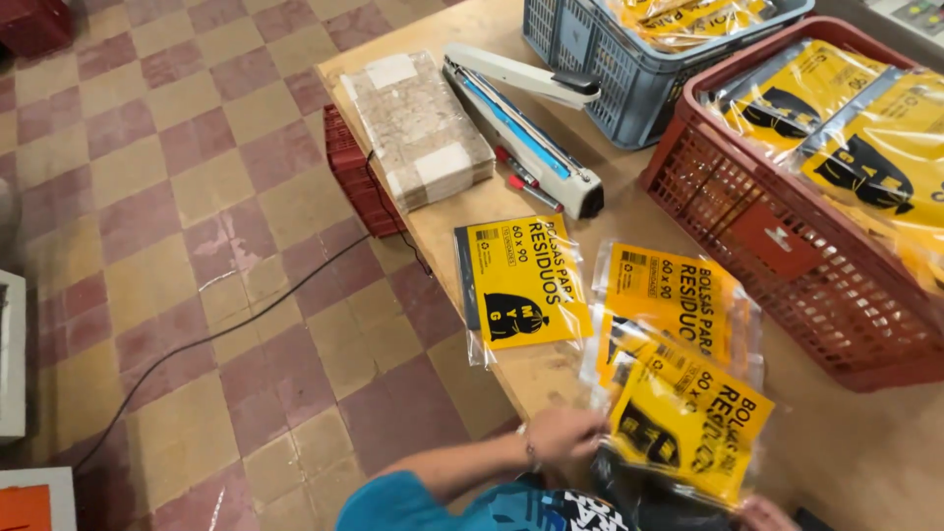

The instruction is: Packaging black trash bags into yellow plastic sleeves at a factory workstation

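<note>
My left hand (563, 435) pinches the left edge of a yellow packet in a clear plastic sleeve (688, 423) at the near edge of the wooden table (865, 442). Only a small part of my right hand (764, 512) shows at the bottom edge, touching the same packet's lower corner. Under that packet lies another yellow packet (669, 290), partly covered. A third yellow packet (519, 283) lies flat by itself, further left on the table.
A white and blue heat sealer (521, 128) lies behind the packets, beside a wrapped stack of sheets (418, 123). A red basket (787, 246) and a blue crate (610, 69) hold more yellow packets. A red crate (356, 182) and a black cable (226, 329) are on the checkered floor.
</note>
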